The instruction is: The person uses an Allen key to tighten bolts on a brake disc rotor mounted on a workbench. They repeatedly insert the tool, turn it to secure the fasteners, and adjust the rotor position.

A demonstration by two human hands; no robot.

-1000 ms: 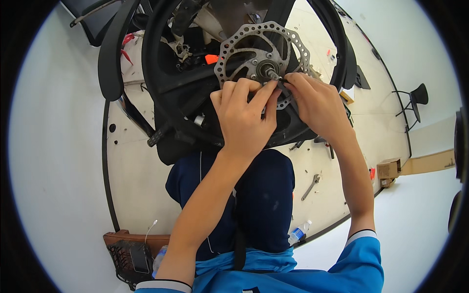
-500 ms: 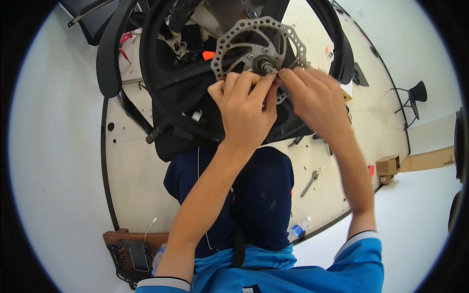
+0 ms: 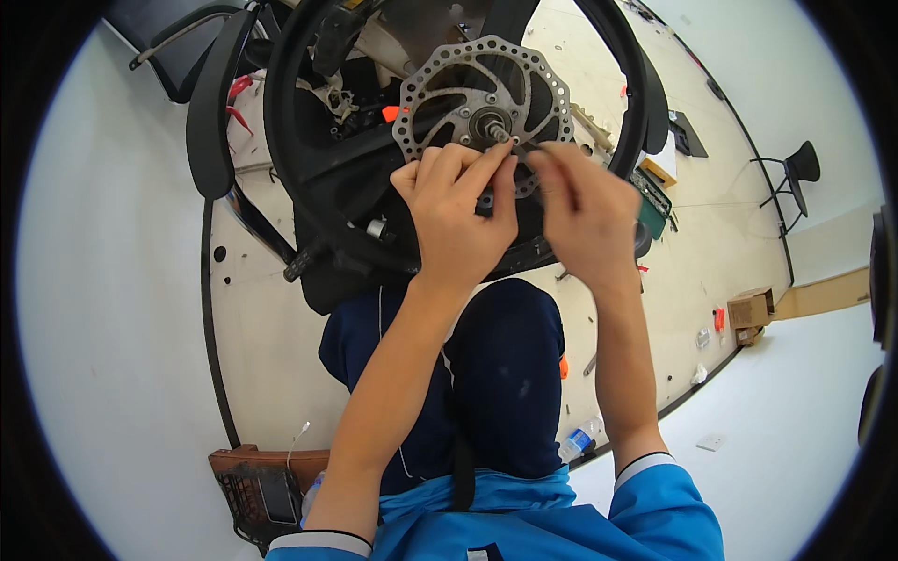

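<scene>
A black spoked wheel [image 3: 351, 154] rests on a black chair seat just beyond my knees. Bolted to its hub is a silver brake disc [image 3: 409, 122] with a ring of holes, and a threaded axle [image 3: 498, 133] sticks up from the middle. My left hand [image 3: 460, 220] is closed in a pinch at the axle's near side, thumb against forefinger. Close by on the right, my right hand [image 3: 591, 220] has its thumb and fingers drawn together, slightly blurred. Whatever small thing either hand pinches is hidden behind the fingertips.
The chair's black armrest [image 3: 210, 140] rises left of the wheel. On the floor to the right are a green tool case [image 3: 658, 198], a water bottle [image 3: 582, 438] and a cardboard box [image 3: 750, 308]. A dark phone [image 3: 279, 494] lies at lower left.
My right hand has shifted a little left and down, and its fingers have come away from the axle tip. My left hand keeps its pinch beside the axle. The view has moved slightly.
</scene>
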